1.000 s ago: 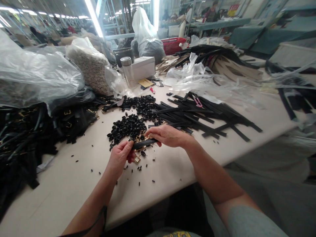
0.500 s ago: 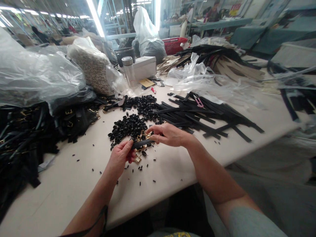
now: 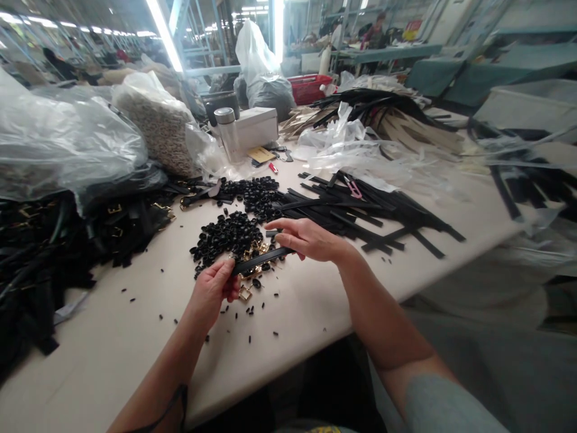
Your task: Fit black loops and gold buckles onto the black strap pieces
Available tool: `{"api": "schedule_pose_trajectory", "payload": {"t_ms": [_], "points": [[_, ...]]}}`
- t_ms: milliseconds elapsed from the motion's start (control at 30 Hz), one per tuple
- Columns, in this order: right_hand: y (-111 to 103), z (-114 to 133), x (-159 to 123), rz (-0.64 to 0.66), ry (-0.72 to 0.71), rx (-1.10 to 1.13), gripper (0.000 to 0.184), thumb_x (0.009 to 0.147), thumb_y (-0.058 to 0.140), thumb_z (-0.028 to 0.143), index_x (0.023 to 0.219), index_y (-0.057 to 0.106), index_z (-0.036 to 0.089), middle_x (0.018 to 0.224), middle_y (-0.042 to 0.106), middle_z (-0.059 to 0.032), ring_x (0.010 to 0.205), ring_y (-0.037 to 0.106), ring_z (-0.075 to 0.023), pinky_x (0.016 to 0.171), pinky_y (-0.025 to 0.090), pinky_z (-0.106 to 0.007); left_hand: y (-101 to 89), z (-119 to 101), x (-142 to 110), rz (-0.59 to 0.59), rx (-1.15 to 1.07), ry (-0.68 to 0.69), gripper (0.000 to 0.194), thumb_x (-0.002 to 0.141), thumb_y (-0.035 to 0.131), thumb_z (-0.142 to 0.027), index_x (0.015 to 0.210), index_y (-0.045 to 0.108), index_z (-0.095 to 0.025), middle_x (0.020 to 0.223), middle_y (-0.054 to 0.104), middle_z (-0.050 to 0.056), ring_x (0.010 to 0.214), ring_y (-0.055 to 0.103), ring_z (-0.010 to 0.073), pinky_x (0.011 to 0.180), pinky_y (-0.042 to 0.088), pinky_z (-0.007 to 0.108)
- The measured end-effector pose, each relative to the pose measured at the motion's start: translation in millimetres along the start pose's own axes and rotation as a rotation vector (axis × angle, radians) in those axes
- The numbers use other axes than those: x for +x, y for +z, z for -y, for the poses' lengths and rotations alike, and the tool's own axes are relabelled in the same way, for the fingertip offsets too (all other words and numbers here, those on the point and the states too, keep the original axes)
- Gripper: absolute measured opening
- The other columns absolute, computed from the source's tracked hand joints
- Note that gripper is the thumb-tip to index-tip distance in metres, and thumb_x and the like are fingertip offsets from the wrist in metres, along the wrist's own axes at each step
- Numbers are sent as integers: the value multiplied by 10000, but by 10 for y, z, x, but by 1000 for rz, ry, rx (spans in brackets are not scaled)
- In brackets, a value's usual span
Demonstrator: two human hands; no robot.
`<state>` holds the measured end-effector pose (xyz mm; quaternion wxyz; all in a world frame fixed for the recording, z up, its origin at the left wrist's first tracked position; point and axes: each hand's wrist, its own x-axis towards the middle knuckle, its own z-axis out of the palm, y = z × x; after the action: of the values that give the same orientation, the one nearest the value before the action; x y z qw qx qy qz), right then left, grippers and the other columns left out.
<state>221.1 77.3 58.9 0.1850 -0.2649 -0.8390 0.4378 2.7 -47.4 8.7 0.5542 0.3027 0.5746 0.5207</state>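
A black strap (image 3: 261, 260) is stretched between my two hands, just above the table. Its left end is pinched in my left hand (image 3: 215, 284), thumb on top. My right hand (image 3: 311, 240) grips the other end between thumb and curled fingers, index finger reaching out to the left. Behind the strap lie a heap of small black loops (image 3: 220, 237) and some gold buckles (image 3: 258, 248), partly hidden by it. One more gold buckle (image 3: 244, 293) sits below the strap, near my left fingertips.
Black strips (image 3: 360, 207) lie spread at the right, with pink-handled thread snips (image 3: 354, 187) on them. Buckled black straps (image 3: 54, 240) are piled at the left under plastic bags (image 3: 76, 132). A clear bottle (image 3: 228, 135) and white box (image 3: 256, 127) stand behind. Tiny black bits dot the table.
My right hand has slid a little rightward along the strap, so a longer stretch shows between my hands. The whole view has shifted slightly.
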Motion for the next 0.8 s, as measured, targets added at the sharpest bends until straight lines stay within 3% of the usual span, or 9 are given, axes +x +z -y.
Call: {"api": "schedule_pose_trajectory", "payload": {"t_ms": [100, 200, 300, 400, 467, 533, 667, 800], "points": [[98, 33, 21, 60, -48, -79, 420, 841, 628, 382, 1202, 611, 167, 725, 641, 10, 588, 535, -85, 570, 390, -196, 5, 1, 1, 16, 10, 10, 377, 747, 675, -513, 741, 549, -157, 547, 563, -22, 405, 481, 75, 374, 352, 171], [231, 58, 54, 97, -118, -143, 299, 806, 671, 327, 1068, 683, 184, 806, 674, -3, 676, 544, -98, 628, 377, -210, 6, 1, -2, 17, 18, 8, 380, 755, 668, -517, 740, 549, -156, 542, 564, -22, 398, 483, 77, 374, 359, 175], [294, 53, 78, 123, -174, -156, 197, 825, 647, 296, 978, 708, 188, 790, 674, 6, 676, 538, -93, 625, 358, -208, 7, -2, -3, 15, 8, 5, 379, 752, 676, -512, 737, 545, -157, 539, 565, -21, 398, 486, 80, 370, 353, 174], [273, 34, 78, 142, -116, -124, 150, 819, 645, 291, 864, 695, 157, 683, 634, 18, 594, 508, -77, 567, 345, -200, 19, -16, -5, 30, 2, 8, 378, 759, 674, -508, 724, 538, -156, 527, 559, -21, 393, 473, 76, 366, 337, 170], [253, 33, 68, 166, -39, 39, 149, 826, 627, 286, 807, 648, 139, 637, 601, 25, 537, 506, -69, 533, 368, -193, 33, -34, -15, 37, -41, 47, 382, 772, 660, -511, 705, 525, -160, 532, 557, -22, 402, 470, 72, 380, 343, 170], [257, 50, 59, 140, -22, 361, 157, 837, 614, 298, 846, 592, 144, 663, 607, 23, 540, 547, -78, 546, 435, -203, 51, -54, -36, 43, -104, 122, 376, 796, 635, -512, 709, 523, -164, 572, 574, -17, 437, 490, 73, 418, 378, 176], [348, 110, 83, -92, -97, 991, 243, 809, 664, 306, 969, 529, 182, 868, 675, -11, 749, 655, -116, 756, 544, -282, 112, -67, -111, 111, -49, 234, 335, 814, 624, -489, 905, 605, -167, 803, 679, 55, 697, 640, 157, 611, 501, 247], [469, 109, 178, -297, -13, 1273, 214, 829, 615, 181, 1020, 531, 226, 1030, 684, 5, 958, 664, -121, 929, 520, -310, 236, -38, -186, 303, 115, 105, 558, 719, 748, -391, 1197, 554, -177, 983, 706, 117, 923, 659, 252, 743, 520, 324]]}}
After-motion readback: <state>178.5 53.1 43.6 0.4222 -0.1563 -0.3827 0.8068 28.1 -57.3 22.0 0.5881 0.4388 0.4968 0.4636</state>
